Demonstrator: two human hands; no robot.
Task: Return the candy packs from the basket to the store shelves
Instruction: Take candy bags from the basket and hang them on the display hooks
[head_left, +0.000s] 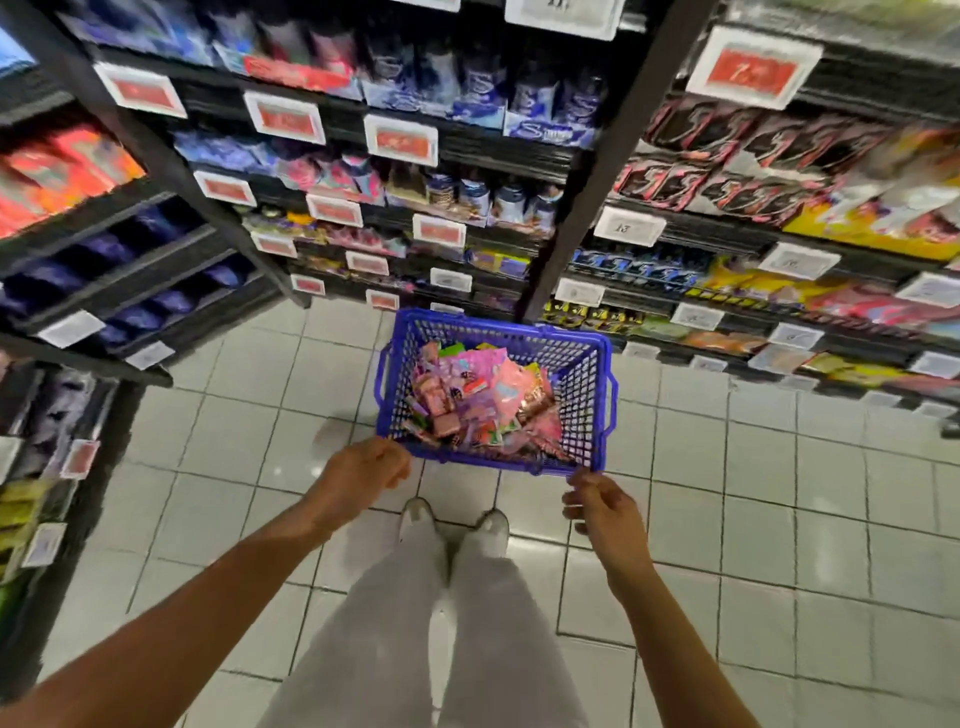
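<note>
Standing before the shelves (613, 156), my left hand (363, 470) and right hand (597, 506), fingers loosely curled, empty, near the basket (592, 410) of candy packs (483, 400).

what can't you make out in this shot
Head view only:
- Price tags: the print is motion-blurred, unreadable.
- Shelf packs: brands smeared by blur.
- Candy packs: the lower ones are buried under the top ones, so no count; the labels are too small.
- Left hand and right hand: both at the basket near rim; whether either grips it is unclear.
- Top shelves: cut off by the upper edge.
</note>
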